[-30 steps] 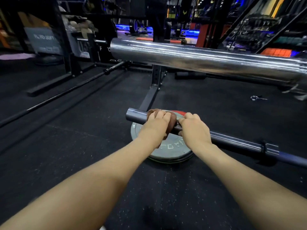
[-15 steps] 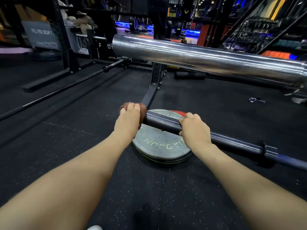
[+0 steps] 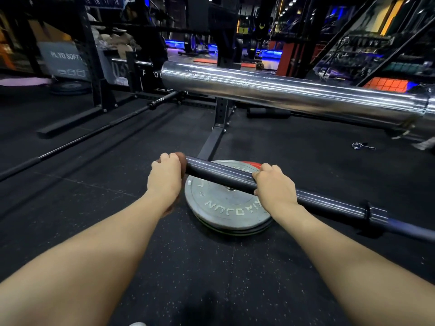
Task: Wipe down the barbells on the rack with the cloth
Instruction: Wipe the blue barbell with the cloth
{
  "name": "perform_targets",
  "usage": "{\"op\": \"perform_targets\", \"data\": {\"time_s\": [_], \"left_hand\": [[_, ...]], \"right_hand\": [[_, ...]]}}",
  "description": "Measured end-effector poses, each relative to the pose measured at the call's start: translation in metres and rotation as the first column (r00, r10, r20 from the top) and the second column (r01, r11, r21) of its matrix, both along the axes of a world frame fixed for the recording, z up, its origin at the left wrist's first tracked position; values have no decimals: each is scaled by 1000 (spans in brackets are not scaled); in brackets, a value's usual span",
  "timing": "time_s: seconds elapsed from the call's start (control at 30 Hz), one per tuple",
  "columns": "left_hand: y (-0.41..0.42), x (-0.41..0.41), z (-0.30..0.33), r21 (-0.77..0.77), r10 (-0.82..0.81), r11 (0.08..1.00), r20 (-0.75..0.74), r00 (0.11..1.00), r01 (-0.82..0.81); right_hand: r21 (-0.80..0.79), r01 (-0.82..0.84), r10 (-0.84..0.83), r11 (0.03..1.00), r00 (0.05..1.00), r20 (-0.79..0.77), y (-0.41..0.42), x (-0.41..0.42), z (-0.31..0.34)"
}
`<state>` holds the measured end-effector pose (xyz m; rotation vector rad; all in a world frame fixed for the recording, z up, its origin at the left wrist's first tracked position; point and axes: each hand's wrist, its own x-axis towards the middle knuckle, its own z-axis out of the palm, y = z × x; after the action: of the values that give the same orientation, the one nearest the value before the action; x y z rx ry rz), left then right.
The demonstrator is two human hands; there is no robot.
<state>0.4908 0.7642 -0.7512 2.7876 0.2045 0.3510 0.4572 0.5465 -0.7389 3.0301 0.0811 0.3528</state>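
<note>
A dark barbell sleeve (image 3: 219, 171) runs from centre left down to the right, low over the floor. My left hand (image 3: 164, 177) grips a brown cloth (image 3: 181, 157) at the sleeve's free end, covering the tip. My right hand (image 3: 275, 187) is curled over the sleeve farther right, holding it. A second, chrome barbell sleeve (image 3: 282, 92) crosses the view higher up and closer to the camera, untouched. Most of the cloth is hidden under my fingers.
A stack of grey, green and red weight plates (image 3: 226, 208) lies flat under the dark sleeve. Black rack feet and an upright (image 3: 219, 128) stand behind. A thin black bar (image 3: 94, 135) lies on the floor at left. A spring collar (image 3: 360, 146) lies at right.
My left hand slid the cloth leftward along the dark sleeve, from beside my right hand out to the sleeve's end. My right hand kept its hold.
</note>
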Motion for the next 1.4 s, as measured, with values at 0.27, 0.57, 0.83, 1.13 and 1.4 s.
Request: {"op": "perform_targets", "data": {"time_s": [0.27,0.57,0.83,1.13,1.4], "left_hand": [[-56,-25,35,13,-274,961,117,955,275],[-177,-45,43,74,-577,816,50,815,573],[-240,-60,37,122,-653,749,-34,756,652],[-265,-73,20,132,-679,721,-57,732,680],[-294,-95,21,147,-676,713,-118,728,686]], "right_hand": [[20,88,-88,996,996,-30,-42,-20,9],[77,300,-291,951,950,-117,-142,-63,19],[312,250,-166,917,948,-272,-193,-77,2],[420,102,-55,902,991,-124,-212,-92,3],[479,6,5,878,1000,-22,-217,-104,0]]}}
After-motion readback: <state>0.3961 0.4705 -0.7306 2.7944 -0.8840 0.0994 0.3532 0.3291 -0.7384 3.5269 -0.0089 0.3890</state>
